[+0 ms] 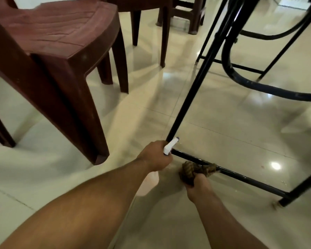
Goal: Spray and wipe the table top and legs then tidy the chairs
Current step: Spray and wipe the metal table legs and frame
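Hands are working down at floor level, close to the slanted black table leg (196, 83). Left hand (155, 156) is gripping a spray bottle (170, 146) — only its white nozzle head is showing past the curled fingers, and the bottle's body is hiding behind the hand. The nozzle is sitting right against the foot of the leg, where it is meeting the low crossbar (244, 177). Right hand (198, 188) is clutching a brownish cloth (191, 170), fingers bunched round its lower end, and the cloth is pressing on the crossbar just to the right of the leg's foot. Whether it is wrapping fully round the bar is hard to tell, since the picture is soft there. Both forearms (101, 203) are reaching in from the bottom edge. A maroon plastic chair (52, 44) is standing to the left, apart from the leg, with a second chair (149, 18) of the same colour standing behind it near the top edge. A curved dark tube (255, 85) is sweeping across on the right — above the glossy tiled floor (223, 126).
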A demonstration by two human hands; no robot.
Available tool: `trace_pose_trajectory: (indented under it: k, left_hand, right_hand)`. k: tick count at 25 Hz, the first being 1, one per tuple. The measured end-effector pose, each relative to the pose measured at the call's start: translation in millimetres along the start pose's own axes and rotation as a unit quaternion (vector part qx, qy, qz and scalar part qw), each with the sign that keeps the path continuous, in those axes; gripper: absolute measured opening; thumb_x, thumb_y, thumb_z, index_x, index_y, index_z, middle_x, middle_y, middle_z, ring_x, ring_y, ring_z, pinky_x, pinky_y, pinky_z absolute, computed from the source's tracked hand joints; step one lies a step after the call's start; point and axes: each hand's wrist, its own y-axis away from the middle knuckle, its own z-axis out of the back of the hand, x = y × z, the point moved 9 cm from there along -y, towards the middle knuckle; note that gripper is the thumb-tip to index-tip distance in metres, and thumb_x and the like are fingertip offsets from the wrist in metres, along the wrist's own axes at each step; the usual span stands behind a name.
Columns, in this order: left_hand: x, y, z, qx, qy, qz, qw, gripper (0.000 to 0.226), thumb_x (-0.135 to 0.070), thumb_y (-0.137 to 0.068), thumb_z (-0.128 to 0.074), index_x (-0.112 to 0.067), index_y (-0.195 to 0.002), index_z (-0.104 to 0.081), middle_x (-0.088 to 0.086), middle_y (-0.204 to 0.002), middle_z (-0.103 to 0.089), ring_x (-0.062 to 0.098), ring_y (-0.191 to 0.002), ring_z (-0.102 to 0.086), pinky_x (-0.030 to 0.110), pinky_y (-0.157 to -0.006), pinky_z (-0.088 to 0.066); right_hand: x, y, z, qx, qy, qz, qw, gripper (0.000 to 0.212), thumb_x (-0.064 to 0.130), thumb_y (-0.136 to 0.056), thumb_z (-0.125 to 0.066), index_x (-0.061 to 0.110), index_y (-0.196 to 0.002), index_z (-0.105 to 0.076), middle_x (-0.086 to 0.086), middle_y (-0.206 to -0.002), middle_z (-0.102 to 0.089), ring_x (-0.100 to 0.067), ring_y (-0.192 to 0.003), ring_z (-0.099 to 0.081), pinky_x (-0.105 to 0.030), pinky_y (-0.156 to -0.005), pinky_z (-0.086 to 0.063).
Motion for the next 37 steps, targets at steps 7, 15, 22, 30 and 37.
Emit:
trace_pose_trajectory:
  k: [7,15,22,30,37]
  left_hand:
    - [0,30,-77,0.043,0.032,0.005,0.999,0.024,-0.016,-0.082,-0.055,-0.024,-0.062,-0.044,-0.005,-0.058,-0.049,0.015,-0.051,-0.050,0.027,-0.050,-0.044]
    - [-53,16,-145,0.102,0.019,0.002,0.995,0.017,-0.032,-0.081,-0.056,-0.018,-0.074,-0.060,0.004,-0.073,-0.066,0.030,-0.069,-0.070,0.049,-0.067,-0.063]
    - [-83,22,-204,0.133,-0.009,-0.010,0.991,0.018,-0.027,-0.086,-0.059,-0.024,-0.069,-0.055,-0.001,-0.067,-0.061,0.032,-0.065,-0.071,0.041,-0.058,-0.062]
    - [-133,22,-274,0.159,0.006,-0.051,0.986,0.013,-0.033,-0.085,-0.061,-0.022,-0.079,-0.058,-0.002,-0.070,-0.062,0.031,-0.068,-0.070,0.049,-0.065,-0.062]
    - [-131,31,-293,0.175,0.004,-0.052,0.983,0.010,-0.032,-0.087,-0.064,-0.026,-0.081,-0.059,-0.001,-0.074,-0.065,0.027,-0.069,-0.068,0.047,-0.069,-0.062]
  right_hand:
    - [31,-21,-13,0.106,-0.150,-0.047,0.982,0.036,-0.006,-0.094,-0.032,0.000,-0.089,-0.067,-0.010,-0.070,-0.066,-0.016,-0.056,-0.061,-0.024,-0.062,-0.050]
    - [95,-30,68,0.054,-0.061,0.007,0.997,0.033,-0.013,-0.093,-0.027,-0.003,-0.089,-0.057,-0.015,-0.071,-0.056,-0.020,-0.047,-0.057,-0.024,-0.048,-0.051]
    - [142,-38,132,0.067,-0.014,-0.006,0.998,0.032,-0.009,-0.096,-0.027,-0.013,-0.100,-0.059,-0.019,-0.071,-0.066,-0.023,-0.053,-0.065,-0.025,-0.052,-0.055]
    - [174,-48,192,-0.008,-0.101,0.025,0.995,0.036,-0.012,-0.093,-0.031,-0.008,-0.112,-0.061,-0.019,-0.074,-0.070,-0.025,-0.055,-0.070,-0.028,-0.050,-0.058]
    - [156,-51,198,-0.052,-0.094,-0.009,0.994,0.024,-0.011,-0.092,-0.038,-0.005,-0.088,-0.061,-0.017,-0.069,-0.064,-0.023,-0.058,-0.061,-0.031,-0.060,-0.051]
